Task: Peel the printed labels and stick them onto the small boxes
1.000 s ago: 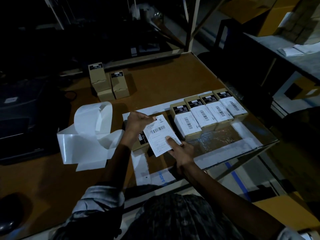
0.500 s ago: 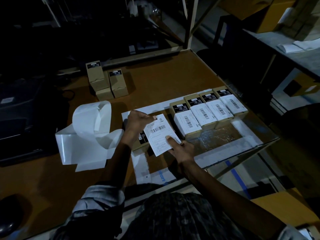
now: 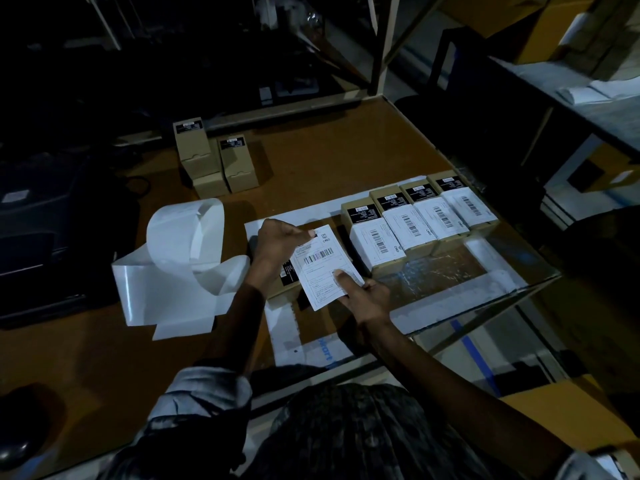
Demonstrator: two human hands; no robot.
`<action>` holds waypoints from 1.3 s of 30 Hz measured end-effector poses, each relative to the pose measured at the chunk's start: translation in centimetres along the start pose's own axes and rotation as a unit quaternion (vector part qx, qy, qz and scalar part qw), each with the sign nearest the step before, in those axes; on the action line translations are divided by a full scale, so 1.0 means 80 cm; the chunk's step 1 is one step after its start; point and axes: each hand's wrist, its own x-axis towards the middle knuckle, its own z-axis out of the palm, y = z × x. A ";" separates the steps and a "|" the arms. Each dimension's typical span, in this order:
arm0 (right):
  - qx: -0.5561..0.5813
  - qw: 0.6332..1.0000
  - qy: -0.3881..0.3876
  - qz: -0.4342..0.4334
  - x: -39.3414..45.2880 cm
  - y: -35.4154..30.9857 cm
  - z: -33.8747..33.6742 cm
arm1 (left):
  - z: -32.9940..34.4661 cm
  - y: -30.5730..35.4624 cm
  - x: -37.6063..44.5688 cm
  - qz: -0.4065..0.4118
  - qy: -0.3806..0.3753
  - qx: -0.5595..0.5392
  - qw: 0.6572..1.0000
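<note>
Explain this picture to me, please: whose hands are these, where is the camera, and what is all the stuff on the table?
There is no machine here: a person works with bare hands, and the camera sits on their head, looking forward and down. The left hand pinches the top corner of a printed label, and the right hand pinches its lower corner, thumb on top. The label is over a small box, not yet pressed flat as far as I can tell. To the right, four small boxes lie in a row, each already wearing a white label. Further back stand a few unlabelled boxes. The curly white strip on the left looks like empty label backing. Everything rests on a brown table.
</note>
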 end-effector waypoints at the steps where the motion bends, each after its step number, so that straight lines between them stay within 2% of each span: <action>1: -0.002 1.000 0.001 0.000 0.001 0.001 0.000 | 0.000 -0.001 0.000 0.000 -0.001 -0.001 1.000; 13: -0.014 1.000 0.005 0.002 0.006 0.004 -0.001 | 0.004 -0.005 -0.001 -0.007 0.006 0.042 0.999; 19: -0.046 0.999 0.008 0.005 0.007 0.004 -0.003 | -0.003 -0.003 -0.009 0.030 -0.041 0.092 0.994; 25: -0.222 0.974 0.022 -0.029 0.002 -0.017 -0.009 | 0.001 0.000 -0.010 0.027 -0.008 0.182 0.983; 28: -0.273 0.961 0.011 -0.033 -0.002 -0.026 -0.014 | 0.001 0.000 -0.019 0.033 0.018 0.210 0.977; 30: -0.343 0.938 0.006 -0.055 -0.001 -0.030 -0.018 | -0.002 0.000 -0.024 0.028 0.033 0.204 0.978; 31: -0.399 0.914 0.003 -0.073 0.000 -0.032 -0.022 | -0.004 -0.002 -0.027 0.027 0.040 0.205 0.977; 35: -0.604 0.782 0.011 -0.152 0.000 -0.045 -0.046 | -0.007 -0.010 -0.038 0.055 0.084 0.239 0.966; 37: -0.653 0.728 0.032 -0.208 -0.008 -0.055 -0.054 | -0.008 -0.017 -0.044 0.066 0.115 0.250 0.959; 39: -0.649 0.704 0.057 -0.284 -0.016 -0.067 -0.051 | -0.010 -0.023 -0.050 0.063 0.132 0.242 0.959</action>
